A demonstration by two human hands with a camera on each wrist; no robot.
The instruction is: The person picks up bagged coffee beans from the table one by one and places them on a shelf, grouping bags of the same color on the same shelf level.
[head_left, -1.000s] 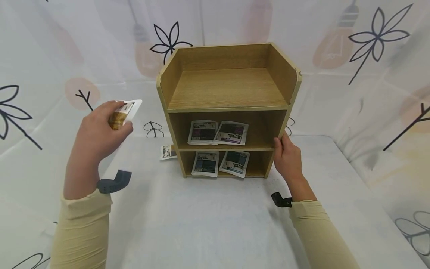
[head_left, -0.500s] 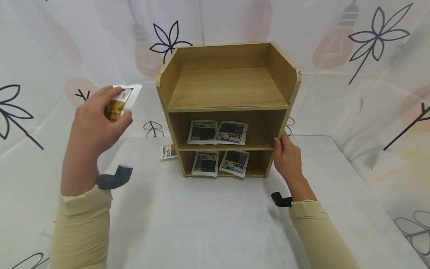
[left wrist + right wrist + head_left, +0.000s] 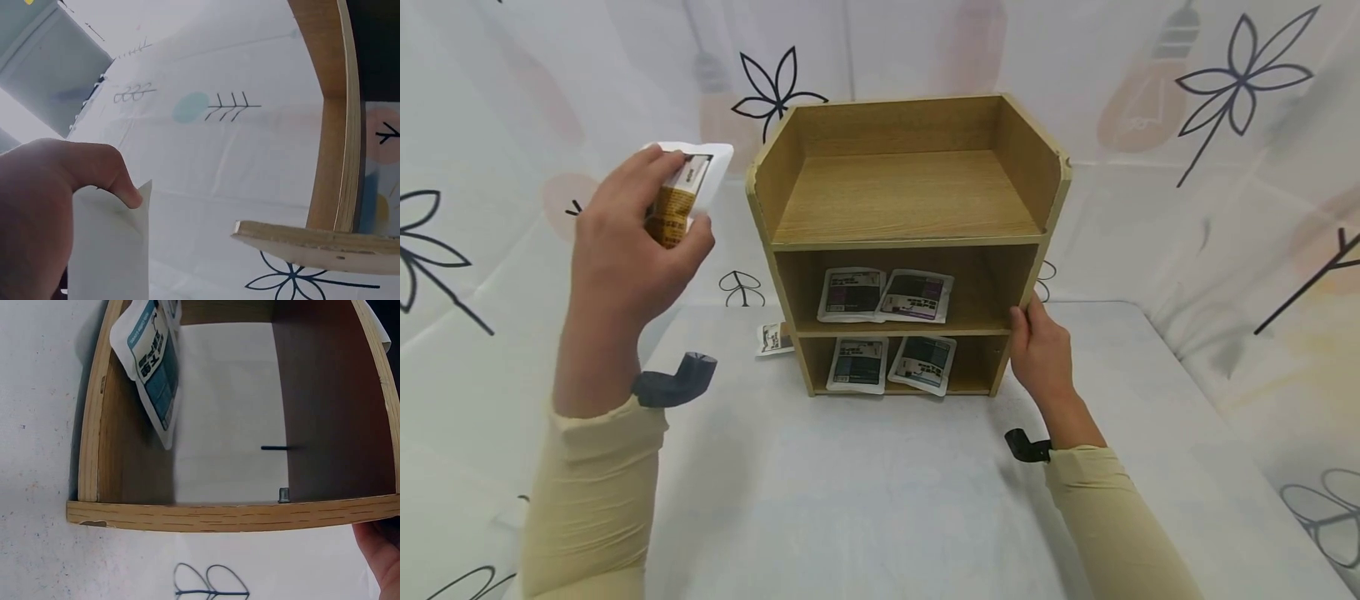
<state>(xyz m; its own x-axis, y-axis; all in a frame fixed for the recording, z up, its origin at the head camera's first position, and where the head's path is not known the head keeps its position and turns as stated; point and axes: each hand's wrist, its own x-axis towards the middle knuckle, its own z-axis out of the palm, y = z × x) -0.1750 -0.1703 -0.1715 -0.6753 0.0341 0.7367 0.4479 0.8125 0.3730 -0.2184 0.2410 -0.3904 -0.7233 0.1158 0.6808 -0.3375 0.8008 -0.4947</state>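
Table: white cloth-covered table (image 3: 865, 500), patterned white backdrop behind.
Shelf: three-tier light brown wooden shelf unit (image 3: 907, 200) standing mid-table; top tier bare.
Stored packets: two white dark-labelled sachets (image 3: 886, 295) on the middle tier, two white dark-labelled packets (image 3: 891, 364) on the bottom tier.
Right hand (image 3: 1041, 354): fingers curled around the shelf's right front edge.
Left hand (image 3: 628, 242): raised left of the shelf, fingers pinching a white and brown flat packet (image 3: 683, 193).
Loose packet: small white pouch (image 3: 772, 338) on the table, beside the shelf's left foot.
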